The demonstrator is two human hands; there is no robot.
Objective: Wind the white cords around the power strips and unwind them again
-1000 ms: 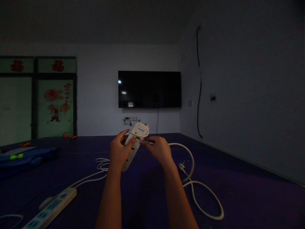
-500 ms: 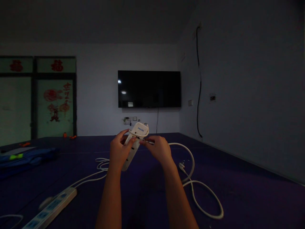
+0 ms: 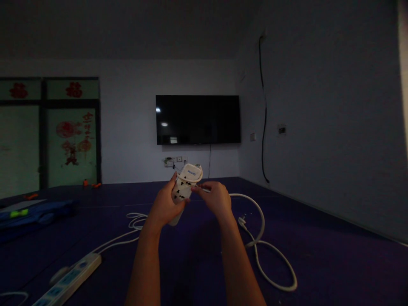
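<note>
A white power strip (image 3: 182,190) marked PHILIPS is held up above the dark purple surface. My left hand (image 3: 165,205) is closed around its lower middle, thumb across the socket face. A turn of the white cord (image 3: 188,180) wraps across the strip just below the logo. My right hand (image 3: 215,197) pinches that cord close to the strip's right edge. From there the cord runs right and loops down onto the surface, where its plug (image 3: 242,221) lies.
A second power strip (image 3: 72,278) with blue sockets lies at front left, its cord coiled behind it. Folded blue cloth (image 3: 38,214) is at the left. Small orange items (image 3: 96,185) sit near the back. A television (image 3: 198,120) hangs on the far wall.
My left hand has slid lower on the power strip, uncovering more sockets. My right hand keeps its pinch on the cord. The view has shifted slightly.
</note>
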